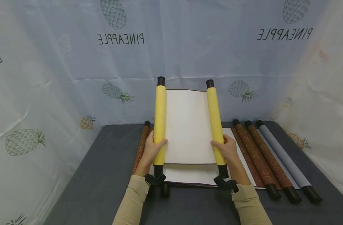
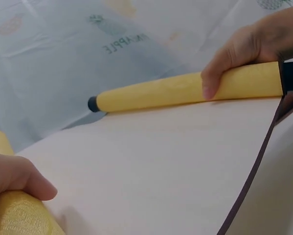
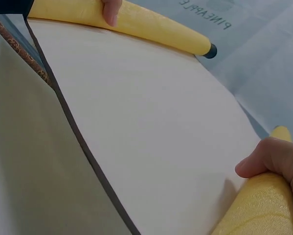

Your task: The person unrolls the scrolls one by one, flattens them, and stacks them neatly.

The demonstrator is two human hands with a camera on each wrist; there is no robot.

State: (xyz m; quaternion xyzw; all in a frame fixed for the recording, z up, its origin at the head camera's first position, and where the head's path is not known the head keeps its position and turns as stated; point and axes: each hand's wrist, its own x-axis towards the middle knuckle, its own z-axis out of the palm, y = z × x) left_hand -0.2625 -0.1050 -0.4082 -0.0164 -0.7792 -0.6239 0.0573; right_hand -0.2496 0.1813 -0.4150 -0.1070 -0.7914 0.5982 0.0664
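Note:
Held up above the table is a yellow scroll (image 1: 188, 125), partly unrolled, with blank white paper stretched between its two yellow rolls. My left hand (image 1: 154, 148) grips the left roll (image 1: 160, 118), thumb laid over the front. Around the right roll (image 1: 214, 115) my right hand (image 1: 228, 150) is curled the same way. Black knobs cap both ends of each roll. In the left wrist view the thumb (image 2: 36, 183) presses on the yellow backing, and the right wrist view shows the other thumb (image 3: 263, 159) doing likewise.
Beneath lies another white scroll sheet (image 1: 188, 174), open on the dark table (image 1: 104, 175). Brown patterned rolls (image 1: 252, 153) and a grey roll (image 1: 283, 156) lie at the right; one brown roll (image 1: 140, 147) is at the left. A pineapple-print curtain (image 1: 188, 47) hangs behind.

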